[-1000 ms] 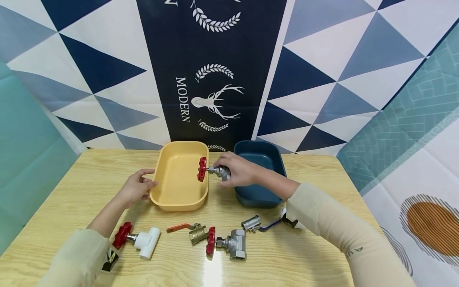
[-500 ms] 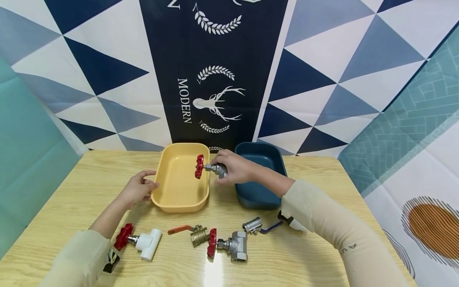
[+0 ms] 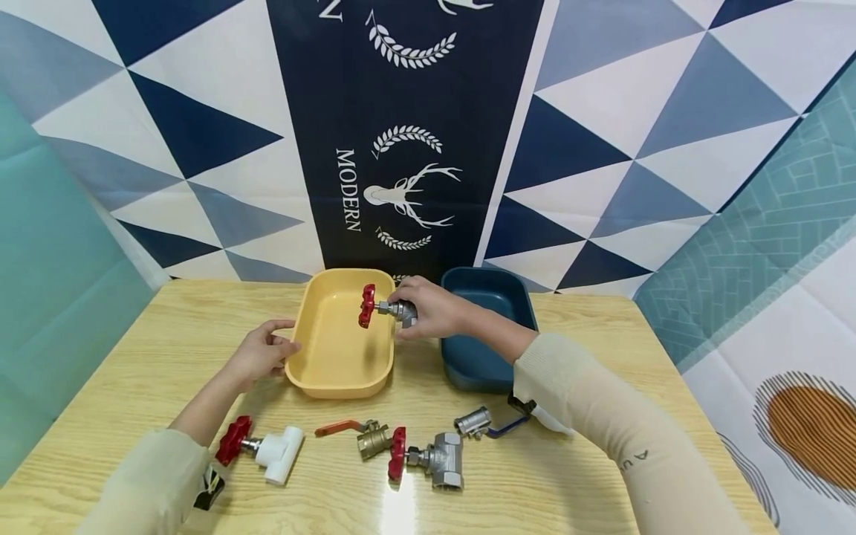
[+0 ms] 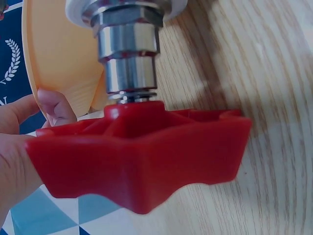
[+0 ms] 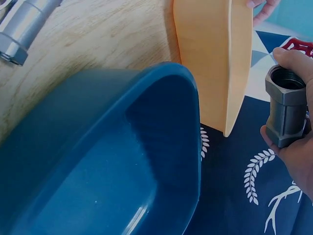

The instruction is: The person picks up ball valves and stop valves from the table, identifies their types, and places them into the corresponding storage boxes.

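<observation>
Near, at 6 o'clock on the table [image 3: 535, 475]: three valves lying loose. Further, at 9 o'clock: left hand [image 3: 259, 355], fingers relaxed, touching the yellow tray [image 3: 337, 371]. At 12 o'clock: right hand [image 3: 428, 308] clamped on the red-wheel valve [image 3: 384, 307], now carried further over that tray than before. Close to dropping in, probably.

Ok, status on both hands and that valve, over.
Right hand grips the red-handled valve above the yellow tray. Left hand touches the tray's left rim. Nothing in the tray; path clear.
</observation>
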`<state>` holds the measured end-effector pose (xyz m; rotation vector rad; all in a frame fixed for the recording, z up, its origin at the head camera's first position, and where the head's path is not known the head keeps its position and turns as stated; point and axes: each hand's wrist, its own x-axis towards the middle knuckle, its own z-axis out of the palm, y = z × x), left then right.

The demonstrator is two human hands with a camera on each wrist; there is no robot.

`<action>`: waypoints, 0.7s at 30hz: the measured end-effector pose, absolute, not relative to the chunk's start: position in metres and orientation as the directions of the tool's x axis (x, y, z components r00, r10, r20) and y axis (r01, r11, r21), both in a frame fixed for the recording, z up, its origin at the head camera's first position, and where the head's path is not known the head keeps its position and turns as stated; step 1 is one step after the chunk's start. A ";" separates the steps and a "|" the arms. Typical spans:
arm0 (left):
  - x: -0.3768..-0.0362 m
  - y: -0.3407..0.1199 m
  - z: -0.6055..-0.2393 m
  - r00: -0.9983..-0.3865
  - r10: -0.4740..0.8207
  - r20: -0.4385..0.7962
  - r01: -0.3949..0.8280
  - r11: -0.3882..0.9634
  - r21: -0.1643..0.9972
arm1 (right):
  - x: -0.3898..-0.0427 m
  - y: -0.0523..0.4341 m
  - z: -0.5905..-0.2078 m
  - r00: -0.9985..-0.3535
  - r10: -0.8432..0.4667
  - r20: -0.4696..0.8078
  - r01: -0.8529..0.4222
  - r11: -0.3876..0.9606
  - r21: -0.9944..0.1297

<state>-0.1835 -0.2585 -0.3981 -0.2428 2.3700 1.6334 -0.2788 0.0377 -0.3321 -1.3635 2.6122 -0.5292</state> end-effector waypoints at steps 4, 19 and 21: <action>-0.184 -0.259 -0.397 -0.954 0.001 -0.301 -0.280 0.359 0.890 | -0.283 0.033 -0.332 -0.579 -0.814 0.037 -0.762 0.525 -0.379; -0.185 -0.258 -0.397 -0.948 -0.003 -0.317 -0.298 0.350 0.888 | -0.295 0.017 -0.333 -0.581 -0.814 0.019 -0.761 0.534 -0.369; -0.185 -0.259 -0.397 -0.948 -0.004 -0.318 -0.299 0.350 0.888 | -0.296 0.015 -0.334 -0.579 -0.815 0.015 -0.760 0.533 -0.373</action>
